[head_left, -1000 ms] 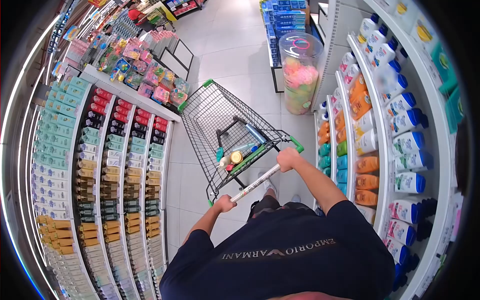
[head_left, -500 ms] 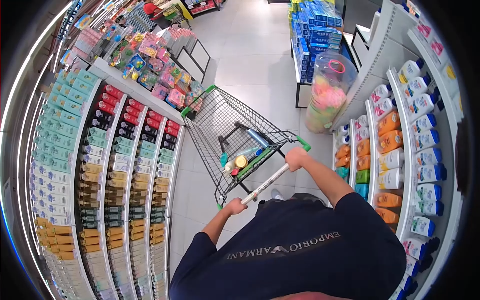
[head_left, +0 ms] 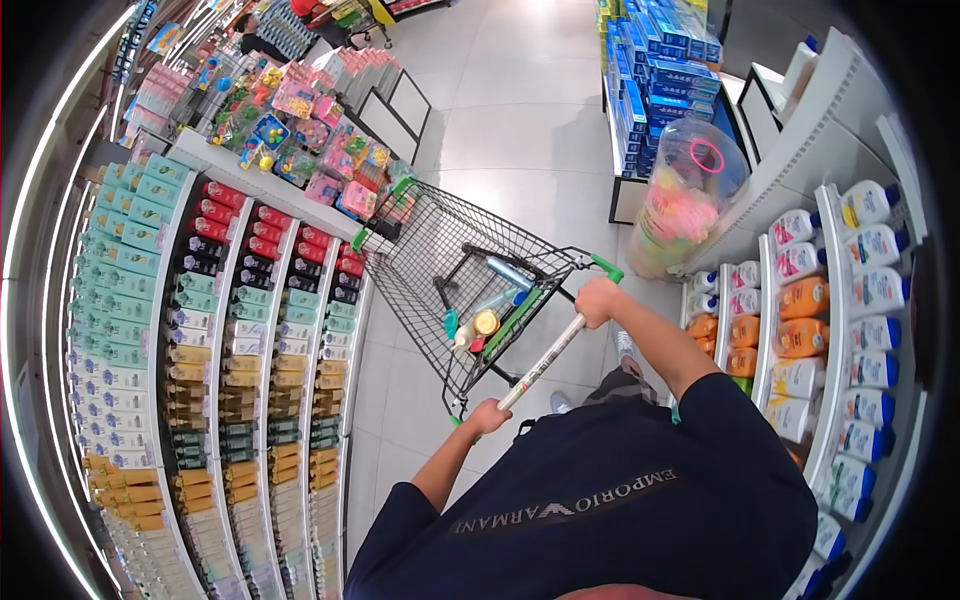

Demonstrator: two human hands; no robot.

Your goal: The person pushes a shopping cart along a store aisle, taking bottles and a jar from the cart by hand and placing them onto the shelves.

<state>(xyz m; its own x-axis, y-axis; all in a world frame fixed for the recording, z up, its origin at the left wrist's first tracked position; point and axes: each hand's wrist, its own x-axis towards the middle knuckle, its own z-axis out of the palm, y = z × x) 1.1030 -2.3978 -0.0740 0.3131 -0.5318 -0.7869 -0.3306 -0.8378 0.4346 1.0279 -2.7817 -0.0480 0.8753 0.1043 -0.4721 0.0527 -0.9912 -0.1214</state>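
Both my hands are wrapped round the white handle bar (head_left: 543, 362) of a wire shopping cart (head_left: 420, 270) with green corners. My left hand (head_left: 487, 416) grips the bar's lower left end. At its upper right end, my right hand (head_left: 600, 301) is closed round it. Inside the basket lie a light-blue canister (head_left: 510, 273), a round gold-lidded jar (head_left: 486, 321), a pale bottle (head_left: 463, 337), a teal item (head_left: 451, 323) and a clear bottle with a blue end (head_left: 500, 300).
Shelves of tubes and boxes (head_left: 190, 330) line the left. Bottle shelves (head_left: 800, 300) stand on the right, beside a clear bin of bath puffs (head_left: 680, 215) and stacked blue boxes (head_left: 675, 75). Ahead left are toy packs (head_left: 300, 130) and a person in red (head_left: 325, 25). Tiled floor (head_left: 510, 140) runs between.
The cart has swung slightly, its front end shifting left. The right-hand shelves and bin have slid right in view. Both hands have kept their hold on the handle bar.
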